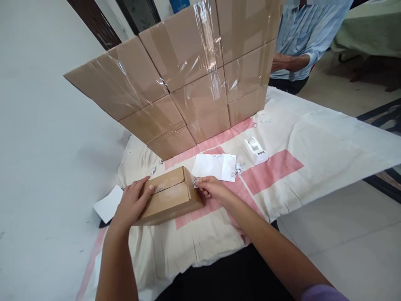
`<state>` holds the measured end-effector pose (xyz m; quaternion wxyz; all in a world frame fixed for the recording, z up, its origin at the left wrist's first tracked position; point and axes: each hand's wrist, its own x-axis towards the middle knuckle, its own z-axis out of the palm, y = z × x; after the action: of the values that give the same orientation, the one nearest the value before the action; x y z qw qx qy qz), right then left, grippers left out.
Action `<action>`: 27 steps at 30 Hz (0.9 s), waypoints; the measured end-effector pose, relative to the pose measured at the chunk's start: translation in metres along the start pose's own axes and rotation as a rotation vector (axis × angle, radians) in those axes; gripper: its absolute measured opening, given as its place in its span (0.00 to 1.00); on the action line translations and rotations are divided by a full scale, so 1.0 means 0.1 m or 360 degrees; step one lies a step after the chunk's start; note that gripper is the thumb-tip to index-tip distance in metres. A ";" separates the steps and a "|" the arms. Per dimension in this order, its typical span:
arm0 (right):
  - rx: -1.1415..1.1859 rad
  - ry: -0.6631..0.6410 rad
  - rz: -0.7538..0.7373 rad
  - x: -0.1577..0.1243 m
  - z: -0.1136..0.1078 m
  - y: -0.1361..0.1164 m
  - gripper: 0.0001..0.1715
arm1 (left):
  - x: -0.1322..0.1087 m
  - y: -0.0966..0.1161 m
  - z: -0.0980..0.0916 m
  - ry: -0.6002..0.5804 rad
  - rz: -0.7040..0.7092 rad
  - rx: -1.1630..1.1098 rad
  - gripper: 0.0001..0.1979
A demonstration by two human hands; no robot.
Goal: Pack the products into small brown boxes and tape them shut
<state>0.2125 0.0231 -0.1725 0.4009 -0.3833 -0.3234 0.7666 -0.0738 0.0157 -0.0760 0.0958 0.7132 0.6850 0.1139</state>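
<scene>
A closed brown cardboard box lies on the cloth-covered table, a seam running along its top. My left hand rests on the box's left end with its fingers apart and its thumb on the top face. At the right end, the fingers of my right hand are pinched on a small whitish, see-through piece that looks like a sticker or bit of tape. Just beyond that hand lies a white sheet of paper, with small crumpled scraps at its right edge.
Behind the box stands a tall wall of taped cardboard cartons. A white tape-dispenser-like device sits to the right. Another white paper lies at the left, by the wall. Across the table, a person in a light blue shirt stands behind the cartons.
</scene>
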 end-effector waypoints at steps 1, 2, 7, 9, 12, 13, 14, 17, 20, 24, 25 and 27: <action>-0.0025 0.0007 0.0008 0.00 0.00 0.01 0.25 | 0.00 0.01 0.00 -0.0011 0.0001 0.0003 0.37; -0.0050 0.0010 0.0018 0.01 0.01 0.01 0.26 | -0.01 0.02 0.00 -0.0022 -0.0003 0.0005 0.37; -0.0149 0.0041 0.0090 0.03 -0.01 0.03 0.34 | -0.03 0.12 -0.01 -0.0041 -0.0042 0.0058 0.37; -0.0170 0.0074 0.0095 0.02 -0.02 0.03 0.36 | -0.04 0.14 -0.01 -0.0032 -0.0041 0.0071 0.36; -0.0235 0.0078 -0.0134 0.00 -0.02 0.04 0.28 | -0.03 0.12 -0.02 -0.0030 -0.0016 0.0075 0.35; -0.0289 0.0095 -0.0281 -0.01 -0.02 0.04 0.23 | -0.02 0.11 -0.02 -0.0033 -0.0002 0.0074 0.35; -0.0351 0.0123 -0.0431 -0.01 -0.01 0.04 0.18 | -0.01 0.10 -0.02 -0.0035 0.0011 0.0071 0.34; -0.0483 0.0248 -0.0715 -0.03 0.01 0.04 0.08 | 0.01 0.07 -0.02 -0.0030 0.0030 0.0062 0.34; -0.0521 0.0317 -0.0781 -0.04 0.02 0.07 0.04 | 0.01 0.07 -0.01 -0.0023 0.0020 0.0056 0.35; -0.0531 0.0344 -0.0777 -0.01 0.04 0.13 0.06 | 0.00 0.06 0.01 -0.0032 0.0010 0.0068 0.35; -0.0528 0.0347 -0.0767 0.01 0.04 0.15 0.07 | 0.00 0.04 0.01 -0.0032 0.0010 0.0077 0.36; -0.0528 0.0349 -0.0751 0.04 0.04 0.18 0.08 | 0.02 0.00 0.03 -0.0028 0.0016 0.0090 0.36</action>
<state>0.2008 0.0173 -0.1862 0.5323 -0.4384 -0.4791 0.5430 -0.0727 0.0177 -0.0787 0.0810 0.7199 0.6836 0.0887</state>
